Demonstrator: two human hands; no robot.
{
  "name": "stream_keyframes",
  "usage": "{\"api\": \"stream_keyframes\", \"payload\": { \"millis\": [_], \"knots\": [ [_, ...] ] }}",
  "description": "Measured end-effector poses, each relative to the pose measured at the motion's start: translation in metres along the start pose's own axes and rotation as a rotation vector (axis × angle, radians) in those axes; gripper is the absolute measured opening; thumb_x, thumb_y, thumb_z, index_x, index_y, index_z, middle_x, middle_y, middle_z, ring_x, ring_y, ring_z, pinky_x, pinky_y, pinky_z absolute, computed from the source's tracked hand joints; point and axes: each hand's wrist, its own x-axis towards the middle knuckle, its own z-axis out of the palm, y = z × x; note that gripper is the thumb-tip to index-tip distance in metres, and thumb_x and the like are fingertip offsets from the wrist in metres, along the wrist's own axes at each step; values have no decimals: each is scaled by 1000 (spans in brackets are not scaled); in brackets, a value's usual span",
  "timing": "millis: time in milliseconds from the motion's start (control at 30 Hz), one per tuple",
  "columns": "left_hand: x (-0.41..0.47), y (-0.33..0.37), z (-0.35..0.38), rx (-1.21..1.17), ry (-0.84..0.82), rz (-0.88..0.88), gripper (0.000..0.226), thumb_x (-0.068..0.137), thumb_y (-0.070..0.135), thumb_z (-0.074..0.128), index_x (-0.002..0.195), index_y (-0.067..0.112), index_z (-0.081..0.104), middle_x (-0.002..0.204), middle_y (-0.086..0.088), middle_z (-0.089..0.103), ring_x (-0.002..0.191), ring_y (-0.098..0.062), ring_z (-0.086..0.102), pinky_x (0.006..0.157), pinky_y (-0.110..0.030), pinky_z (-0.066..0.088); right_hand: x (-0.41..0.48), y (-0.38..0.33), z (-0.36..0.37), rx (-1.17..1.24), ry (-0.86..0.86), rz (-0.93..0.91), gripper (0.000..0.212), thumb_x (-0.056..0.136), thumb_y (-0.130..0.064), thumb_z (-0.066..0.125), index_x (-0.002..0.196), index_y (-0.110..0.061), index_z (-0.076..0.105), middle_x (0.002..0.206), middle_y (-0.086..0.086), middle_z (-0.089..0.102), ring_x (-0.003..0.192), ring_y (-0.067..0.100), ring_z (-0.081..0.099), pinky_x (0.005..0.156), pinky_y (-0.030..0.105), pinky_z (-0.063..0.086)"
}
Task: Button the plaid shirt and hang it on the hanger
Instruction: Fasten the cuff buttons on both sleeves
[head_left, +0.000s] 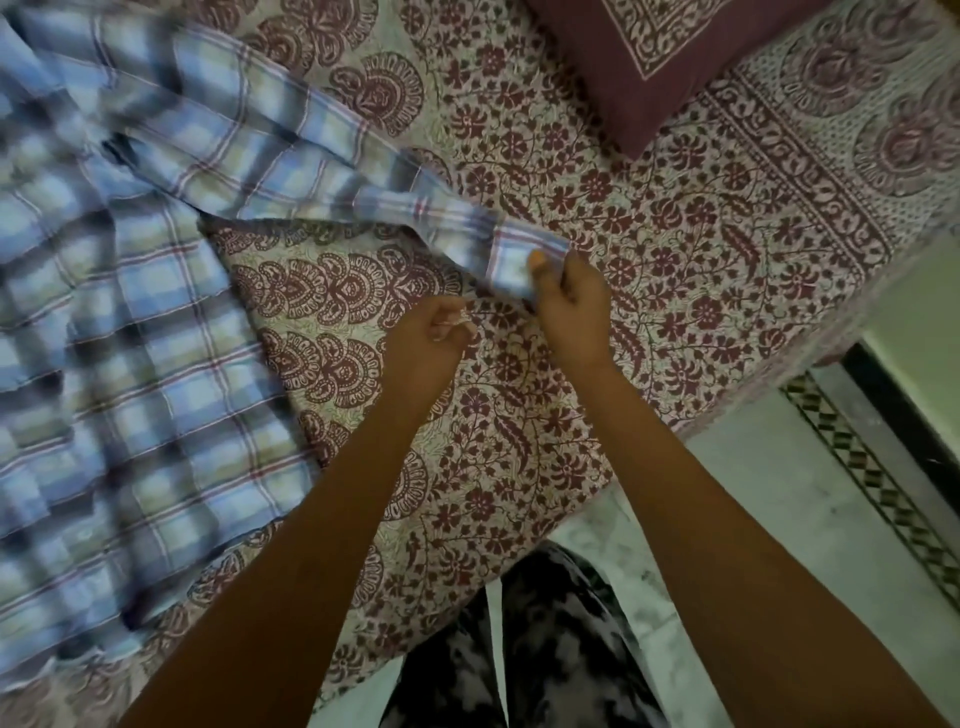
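Observation:
A blue, white and red plaid shirt (130, 322) lies spread over the left half of the bed. One sleeve (311, 171) stretches to the right across the bedspread. My right hand (569, 299) pinches the cuff (511, 260) at the sleeve's end, thumb on top of the cloth. My left hand (423, 338) hovers just left of the cuff with its fingers curled, and nothing shows in it. No hanger is in view.
The bed carries a maroon-and-cream floral bedspread (649, 234). A maroon pillow (649, 57) lies at the top right. The bed's edge runs diagonally at the lower right, with pale tiled floor (779, 493) and my patterned trouser legs (545, 649) below it.

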Motion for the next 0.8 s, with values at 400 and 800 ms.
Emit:
{"api": "stream_keyframes", "payload": {
  "millis": [400, 800],
  "knots": [
    [-2, 16, 12, -716, -186, -369, 17, 96, 18, 45, 112, 15, 51, 109, -8, 63, 104, -27, 62, 86, -34, 53, -8, -3, 6, 330, 48, 268, 15, 93, -7, 53, 106, -5, 59, 95, 11, 64, 87, 24, 62, 75, 38, 54],
    [5, -2, 35, -167, 50, 38, 56, 70, 13, 78, 117, 12, 48, 124, -12, 49, 100, -17, 57, 73, -13, 52, -27, 9, 15, 402, 174, 408, 21, 88, -4, 58, 84, -20, 45, 91, 10, 63, 79, 23, 63, 55, 24, 56]
  ]
}}
